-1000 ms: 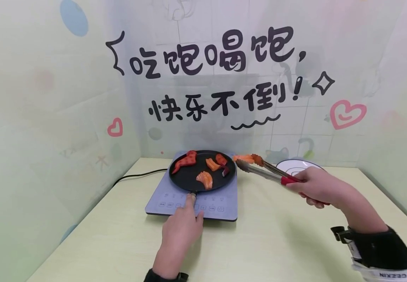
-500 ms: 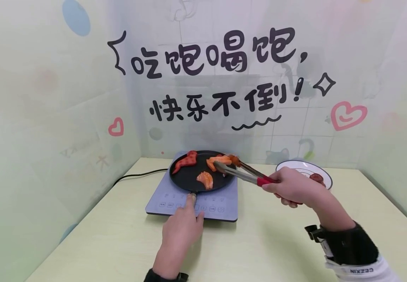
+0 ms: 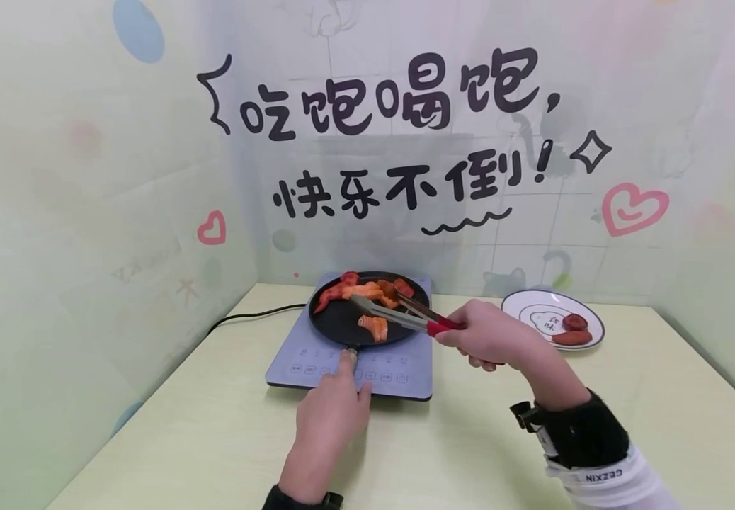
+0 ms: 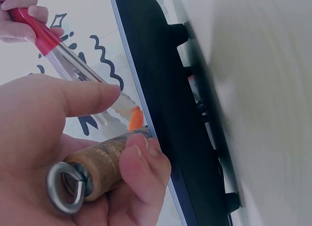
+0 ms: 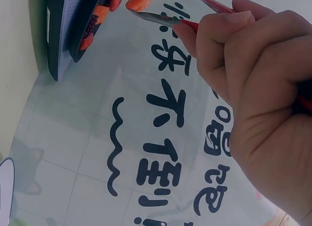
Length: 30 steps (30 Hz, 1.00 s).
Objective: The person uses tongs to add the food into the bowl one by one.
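My left hand (image 3: 332, 411) grips the wooden handle (image 4: 102, 167) of a black frying pan (image 3: 335, 327), fingers curled under it in the left wrist view; a metal ring hangs at its end. My right hand (image 3: 488, 333) holds red-handled metal tongs (image 3: 434, 327). Between the tong tips, over the pan, is an orange piece of food (image 3: 361, 291), seen also as an orange strip (image 5: 141, 0) in the right wrist view. In the pan lie a long red piece (image 3: 331, 292), a striped salmon-like piece (image 3: 374, 328) and a red piece (image 3: 403, 287), partly behind the tongs.
The pan sits on a flat induction cooker (image 3: 291, 365), its black cord (image 3: 253, 315) running left. At the right stands a white plate (image 3: 520, 304) with a sausage-like piece (image 3: 571, 338) and a round brown piece (image 3: 575, 322). A printed wall covering (image 3: 367, 248) rises behind the table.
My right hand has moved left, carrying the tongs and orange piece from beside the pan to over it. The plate has come into fuller view. My left hand stays on the handle.
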Tool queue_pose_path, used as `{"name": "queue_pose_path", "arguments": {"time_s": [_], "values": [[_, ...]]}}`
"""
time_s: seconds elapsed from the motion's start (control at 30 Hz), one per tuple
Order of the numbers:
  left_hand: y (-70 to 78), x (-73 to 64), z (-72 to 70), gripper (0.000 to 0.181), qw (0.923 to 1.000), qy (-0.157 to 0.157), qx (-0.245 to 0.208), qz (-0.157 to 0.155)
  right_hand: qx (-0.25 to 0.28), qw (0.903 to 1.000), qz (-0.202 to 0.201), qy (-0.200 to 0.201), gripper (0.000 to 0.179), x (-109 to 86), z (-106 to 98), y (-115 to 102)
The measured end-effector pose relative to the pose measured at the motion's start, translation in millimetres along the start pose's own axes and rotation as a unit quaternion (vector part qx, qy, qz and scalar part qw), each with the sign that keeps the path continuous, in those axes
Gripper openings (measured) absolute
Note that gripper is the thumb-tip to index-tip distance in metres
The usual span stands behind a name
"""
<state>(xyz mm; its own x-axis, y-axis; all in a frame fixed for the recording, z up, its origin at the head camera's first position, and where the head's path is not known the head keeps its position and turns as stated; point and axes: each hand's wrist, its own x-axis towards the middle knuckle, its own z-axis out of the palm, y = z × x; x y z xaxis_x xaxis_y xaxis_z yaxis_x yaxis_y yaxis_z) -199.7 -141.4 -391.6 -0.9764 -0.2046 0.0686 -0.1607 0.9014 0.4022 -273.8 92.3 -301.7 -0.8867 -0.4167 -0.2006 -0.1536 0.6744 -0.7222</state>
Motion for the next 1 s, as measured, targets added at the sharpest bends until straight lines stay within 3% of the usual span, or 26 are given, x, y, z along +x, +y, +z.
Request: {"name": "queue_pose_path", "arguments": {"time_s": [0.33,0.67,1.0], "values": [[0.9,-1.7,0.8,0.070,1.0000,-0.001,-0.003,-0.002,-0.026,0.9997,0.004,0.001,0.024,17.0,5.1,-6.0],[2.1,-1.0,-0.6,0.071,1.0000,0.001,0.007,-0.002,0.000,1.0000,-0.006,0.000,0.026,31.8,12.3,-5.2],[2.1,-0.9,-0.6,0.071,0.9999,0.007,0.009,0.004,-0.029,0.9995,0.005,0.009,0.024,40.5,20.5,-1.6]]}}
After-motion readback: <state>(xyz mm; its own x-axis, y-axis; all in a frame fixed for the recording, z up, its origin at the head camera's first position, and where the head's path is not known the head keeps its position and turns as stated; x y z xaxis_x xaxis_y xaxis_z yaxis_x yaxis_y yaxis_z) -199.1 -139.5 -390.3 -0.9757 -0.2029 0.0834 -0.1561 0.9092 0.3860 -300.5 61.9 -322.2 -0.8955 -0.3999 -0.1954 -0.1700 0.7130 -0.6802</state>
